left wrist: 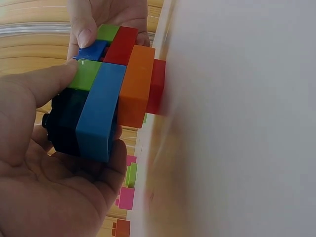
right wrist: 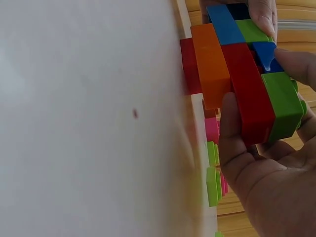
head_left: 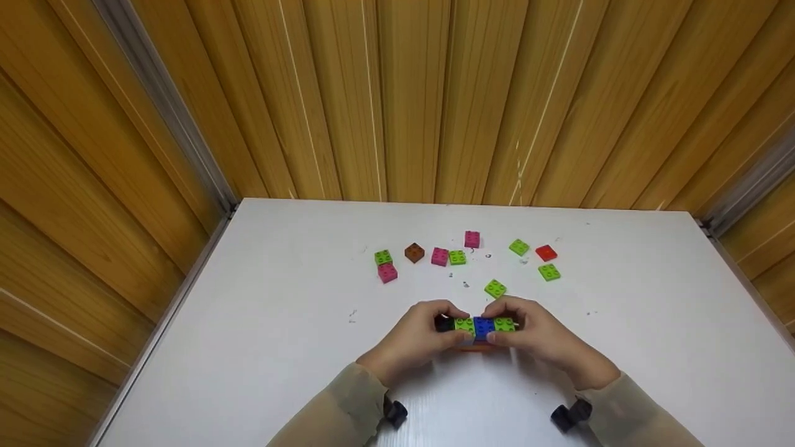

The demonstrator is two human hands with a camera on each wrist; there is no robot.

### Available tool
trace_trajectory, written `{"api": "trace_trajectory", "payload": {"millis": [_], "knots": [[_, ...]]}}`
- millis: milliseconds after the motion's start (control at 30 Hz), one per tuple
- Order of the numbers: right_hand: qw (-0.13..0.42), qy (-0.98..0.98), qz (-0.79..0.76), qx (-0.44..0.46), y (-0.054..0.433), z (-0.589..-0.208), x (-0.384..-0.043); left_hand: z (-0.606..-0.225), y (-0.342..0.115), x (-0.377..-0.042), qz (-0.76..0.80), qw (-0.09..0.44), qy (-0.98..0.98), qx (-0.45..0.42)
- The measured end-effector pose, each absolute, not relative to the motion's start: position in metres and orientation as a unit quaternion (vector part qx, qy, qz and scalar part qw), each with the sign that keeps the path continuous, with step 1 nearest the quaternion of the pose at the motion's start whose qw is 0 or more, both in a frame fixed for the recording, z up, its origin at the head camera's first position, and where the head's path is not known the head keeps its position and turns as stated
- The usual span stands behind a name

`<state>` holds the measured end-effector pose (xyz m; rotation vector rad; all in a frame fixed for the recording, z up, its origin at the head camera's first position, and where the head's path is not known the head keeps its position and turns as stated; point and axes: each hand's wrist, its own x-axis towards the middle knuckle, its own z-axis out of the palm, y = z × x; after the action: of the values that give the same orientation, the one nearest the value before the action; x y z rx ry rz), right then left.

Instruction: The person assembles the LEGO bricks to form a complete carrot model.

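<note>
Near the front middle of the table, my left hand [head_left: 417,338] and right hand [head_left: 541,332] hold a stack of toy building bricks between them. Its top row runs black brick [left wrist: 68,111], green brick [head_left: 464,325], blue brick [head_left: 484,329], green brick [right wrist: 285,106]. Beneath lie a lighter blue brick [left wrist: 101,108] and a long red brick [right wrist: 249,96], then an orange brick [left wrist: 134,89], with another red brick [left wrist: 156,86] lowest. Red studs show under the blue brick's edge. My left thumb lies on the left green brick, my right thumb against the blue one; fingers curl round both ends.
Loose bricks lie beyond my hands: a green brick [head_left: 495,288] close by, a brown brick [head_left: 414,252], several pink and green ones, and a red brick [head_left: 546,252] at right. The white table [head_left: 279,279] ends at a wood-patterned wall [head_left: 410,112].
</note>
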<state>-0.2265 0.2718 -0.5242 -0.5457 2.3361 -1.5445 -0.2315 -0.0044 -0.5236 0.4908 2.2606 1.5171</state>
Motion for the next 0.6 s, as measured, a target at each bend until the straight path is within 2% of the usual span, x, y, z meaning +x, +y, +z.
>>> {"api": "trace_trajectory", "payload": {"millis": [600], "knots": [[0.129, 0.823, -0.523, -0.179, 0.2693, -0.5242, -0.2241, -0.5237, -0.0039, -0.2308, 0.543, 0.188, 0.800, 0.173]]}}
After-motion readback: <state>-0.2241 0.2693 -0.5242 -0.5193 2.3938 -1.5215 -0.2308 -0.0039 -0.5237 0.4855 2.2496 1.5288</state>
